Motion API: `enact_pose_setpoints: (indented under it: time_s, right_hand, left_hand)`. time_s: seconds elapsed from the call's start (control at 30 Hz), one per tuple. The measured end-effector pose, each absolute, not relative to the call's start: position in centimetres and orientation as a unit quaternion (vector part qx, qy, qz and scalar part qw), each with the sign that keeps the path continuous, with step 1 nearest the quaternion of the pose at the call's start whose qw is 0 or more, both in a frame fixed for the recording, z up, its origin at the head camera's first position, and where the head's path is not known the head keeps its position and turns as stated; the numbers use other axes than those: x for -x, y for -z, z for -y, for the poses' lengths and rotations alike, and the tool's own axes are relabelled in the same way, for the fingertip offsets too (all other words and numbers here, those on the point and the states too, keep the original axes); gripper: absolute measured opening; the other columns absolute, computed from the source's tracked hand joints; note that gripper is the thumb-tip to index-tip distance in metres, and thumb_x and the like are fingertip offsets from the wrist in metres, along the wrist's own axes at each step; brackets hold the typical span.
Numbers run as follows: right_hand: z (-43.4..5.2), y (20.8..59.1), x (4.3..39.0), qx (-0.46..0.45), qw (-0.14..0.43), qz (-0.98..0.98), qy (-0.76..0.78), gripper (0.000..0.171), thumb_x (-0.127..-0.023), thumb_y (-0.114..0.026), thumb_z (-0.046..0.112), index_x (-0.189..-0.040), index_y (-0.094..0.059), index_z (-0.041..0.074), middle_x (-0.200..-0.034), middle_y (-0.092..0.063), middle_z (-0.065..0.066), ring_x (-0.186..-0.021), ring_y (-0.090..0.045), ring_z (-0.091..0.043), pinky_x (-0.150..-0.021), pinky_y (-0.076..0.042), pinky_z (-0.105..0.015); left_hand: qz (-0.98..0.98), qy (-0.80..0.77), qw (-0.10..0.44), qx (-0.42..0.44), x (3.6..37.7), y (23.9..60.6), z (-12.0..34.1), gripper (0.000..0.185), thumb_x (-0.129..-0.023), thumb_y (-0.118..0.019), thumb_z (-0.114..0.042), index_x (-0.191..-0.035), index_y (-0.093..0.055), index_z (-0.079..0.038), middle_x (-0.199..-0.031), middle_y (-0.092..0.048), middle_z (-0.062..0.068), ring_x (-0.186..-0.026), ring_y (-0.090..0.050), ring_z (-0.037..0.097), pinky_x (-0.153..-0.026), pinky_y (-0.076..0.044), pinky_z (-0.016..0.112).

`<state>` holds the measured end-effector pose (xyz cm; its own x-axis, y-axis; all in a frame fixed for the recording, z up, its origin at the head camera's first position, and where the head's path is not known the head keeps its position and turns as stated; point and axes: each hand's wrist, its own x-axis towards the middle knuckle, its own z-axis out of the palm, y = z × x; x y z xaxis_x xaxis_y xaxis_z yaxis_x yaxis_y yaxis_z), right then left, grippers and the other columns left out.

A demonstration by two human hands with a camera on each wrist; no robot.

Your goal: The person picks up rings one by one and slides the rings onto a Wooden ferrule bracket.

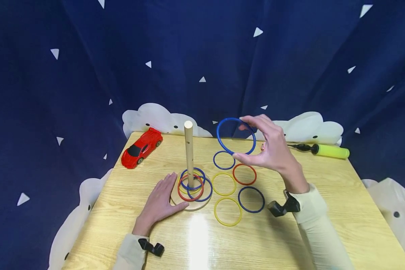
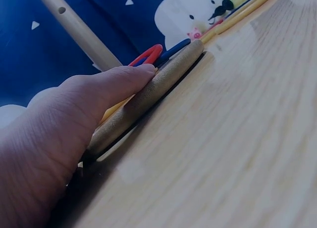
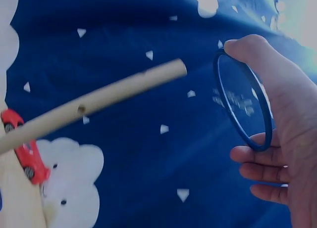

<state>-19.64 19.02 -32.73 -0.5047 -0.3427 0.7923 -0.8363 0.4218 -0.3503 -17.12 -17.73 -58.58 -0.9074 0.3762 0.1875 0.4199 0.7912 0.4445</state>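
Note:
My right hand holds a blue ring upright in the air between thumb and fingertips, to the right of the wooden peg and near its top. The right wrist view shows the same blue ring gripped by that hand, with the peg to its left. My left hand lies flat on the table, fingers straight against the peg's round wooden base. In the left wrist view the thumb presses on the base. Several red, blue and yellow rings lie stacked around the peg.
Several loose rings lie right of the base: a small blue one, a red one, two yellow ones and a blue one. A red toy car sits at the back left, a yellow-green pump at the back right. Blue curtain surrounds the table.

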Motion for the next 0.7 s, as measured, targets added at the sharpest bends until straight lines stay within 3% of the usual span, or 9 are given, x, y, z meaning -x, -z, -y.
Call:
enact_pose_setpoints:
  time_s: [0.17, 0.37, 0.7]
  right_hand:
    - [-16.2, 30.9, 20.7, -0.410, 0.332, 0.770, -0.359, 0.089, -0.075, -0.082, 0.067, -0.126, -0.068, -0.005, -0.102, -0.073, -0.007, -0.103, -0.061, -0.027, -0.097, -0.046, -0.031]
    - [-12.7, 29.9, 21.7, -0.430, 0.330, 0.774, -0.329, 0.086, -0.067, -0.088, 0.061, -0.125, -0.068, 0.000, -0.104, -0.071, -0.003, -0.105, -0.059, -0.024, -0.094, -0.047, -0.036]
    - [-9.6, 34.3, 22.6, -0.430, 0.285, 0.806, -0.288, 0.088, -0.064, -0.087, 0.064, -0.124, -0.069, 0.003, -0.102, -0.070, 0.000, -0.102, -0.058, -0.021, -0.090, -0.049, -0.037]
  left_hand:
    - [0.945, 0.242, 0.045, 0.213, 17.3, 58.7, 17.8, 0.118, -0.081, -0.063, -0.084, -0.167, -0.027, -0.011, -0.171, -0.030, 0.007, -0.159, -0.024, 0.025, -0.128, -0.024, 0.051]
    - [0.947, 0.242, 0.035, 0.208, 17.1, 58.5, 18.1, 0.119, -0.081, -0.064, -0.084, -0.167, -0.025, -0.012, -0.172, -0.028, 0.005, -0.160, -0.022, 0.025, -0.128, -0.022, 0.052]
    - [0.942, 0.253, 0.042, 0.216, 17.1, 58.5, 17.7, 0.119, -0.081, -0.066, -0.083, -0.166, -0.027, -0.010, -0.171, -0.030, 0.009, -0.160, -0.022, 0.027, -0.128, -0.021, 0.053]
